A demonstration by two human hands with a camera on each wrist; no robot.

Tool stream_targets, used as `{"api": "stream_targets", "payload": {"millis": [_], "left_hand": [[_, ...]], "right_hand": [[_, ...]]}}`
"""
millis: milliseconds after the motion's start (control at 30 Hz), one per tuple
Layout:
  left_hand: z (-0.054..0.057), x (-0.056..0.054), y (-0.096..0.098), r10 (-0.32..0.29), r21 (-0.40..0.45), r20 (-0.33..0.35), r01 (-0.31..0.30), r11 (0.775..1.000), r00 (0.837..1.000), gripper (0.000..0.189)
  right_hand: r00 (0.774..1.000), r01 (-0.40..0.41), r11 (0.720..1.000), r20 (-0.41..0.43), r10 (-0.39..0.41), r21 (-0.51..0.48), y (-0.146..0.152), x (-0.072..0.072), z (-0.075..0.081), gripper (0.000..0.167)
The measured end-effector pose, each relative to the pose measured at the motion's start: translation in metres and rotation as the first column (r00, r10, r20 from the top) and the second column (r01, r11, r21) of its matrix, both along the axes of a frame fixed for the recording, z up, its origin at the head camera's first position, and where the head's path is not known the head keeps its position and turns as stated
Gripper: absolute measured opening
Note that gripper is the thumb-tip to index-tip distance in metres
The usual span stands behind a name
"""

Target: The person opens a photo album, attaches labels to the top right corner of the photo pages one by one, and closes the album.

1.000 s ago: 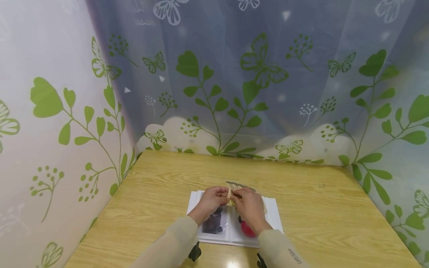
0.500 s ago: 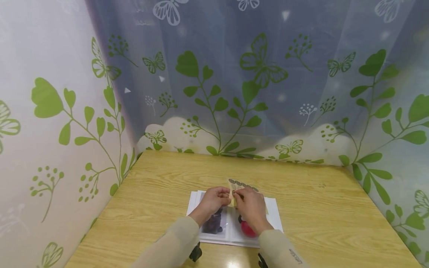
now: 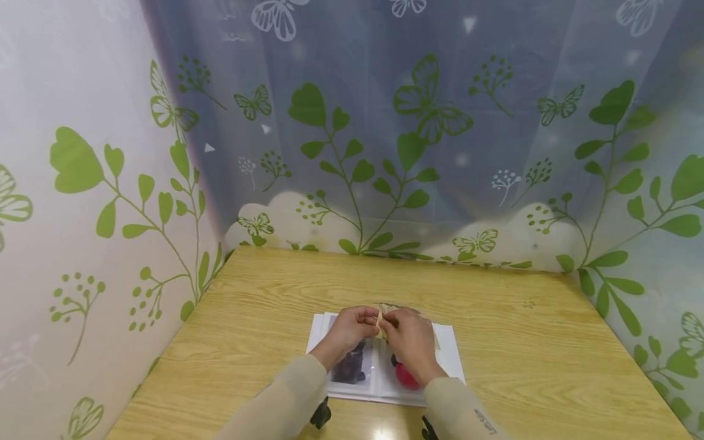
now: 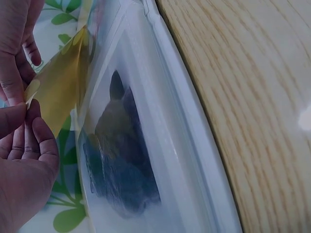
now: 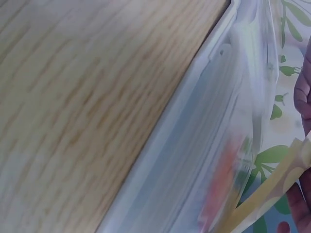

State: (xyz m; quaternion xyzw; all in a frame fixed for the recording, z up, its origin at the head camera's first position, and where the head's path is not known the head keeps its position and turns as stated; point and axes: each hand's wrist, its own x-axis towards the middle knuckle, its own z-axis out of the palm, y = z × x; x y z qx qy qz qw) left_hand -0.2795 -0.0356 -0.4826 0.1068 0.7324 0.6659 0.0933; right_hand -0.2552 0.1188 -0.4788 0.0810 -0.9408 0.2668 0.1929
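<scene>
Sheet, yellow, thin [image 4: 60,87]: one, bent, with pale rounded shapes along it in the right wrist view. It stood raised between the two hands, over the middle and far part of the album; whether its lower edge touched the pages could not be told.

Left hand [image 3: 348,326]: thumb and forefinger pinched together at the sheet's edge, beside a small pale rounded tab; remaining fingers curled.

Right hand [image 3: 408,335]: fingers bent in and gripping the sheet, close to the left fingertips; their exact hold was partly hidden.

Album, white, with clear pockets [image 3: 453,357]: one, spread flat beneath the hands. Left page held a dark picture [image 3: 350,365]; right page, a red picture [image 3: 407,376], partly covered by the right wrist.

Sleeves, pale, two [image 3: 291,391]: the right one bore dark lettering. A black piece [image 3: 321,414] showed beneath the left cuff, another beneath the right.

Table, yellow wood grain [image 3: 236,305]: supported the album.

Curtain, blue-grey and white [image 3: 357,73]: hung behind the table, printed with green leaves and butterflies.
</scene>
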Motion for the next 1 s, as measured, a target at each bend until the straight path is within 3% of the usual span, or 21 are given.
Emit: {"api": "stream_targets", "payload": {"millis": [167, 433, 667, 767, 900, 1000], "left_hand": [[0.001, 0.001, 0.000, 0.002, 0.000, 0.006, -0.002, 1.000, 1.000, 0.033], [-0.001, 0.001, 0.002, 0.052, -0.034, 0.028, -0.051, 0.998, 0.998, 0.031], [-0.005, 0.000, 0.003, 0.077, -0.014, 0.006, -0.077, 0.997, 0.997, 0.025], [0.007, 0.009, 0.002, 0.076, 0.002, -0.015, -0.076, 0.997, 0.997, 0.024], [0.007, 0.009, 0.002, 0.081, 0.015, -0.024, -0.081, 0.997, 0.996, 0.024], [-0.005, 0.002, 0.002, 0.089, 0.026, -0.021, -0.088, 0.996, 0.996, 0.025]], "right_hand": [[0.999, -0.008, 1.000, -0.031, 0.008, 0.010, 0.000, -0.001, 0.000, 0.013], [0.999, -0.002, 1.000, 0.037, 0.003, -0.018, 0.003, -0.001, 0.000, 0.014], [1.000, -0.002, 1.000, 0.028, 0.002, 0.003, 0.002, -0.002, -0.001, 0.013], [1.000, -0.005, 1.000, 0.021, 0.005, 0.001, 0.002, -0.003, -0.002, 0.013], [1.000, -0.007, 1.000, 0.023, 0.008, -0.013, 0.003, -0.003, -0.002, 0.012], [0.999, -0.003, 1.000, 0.039, 0.005, -0.031, 0.003, -0.004, -0.002, 0.012]]}}
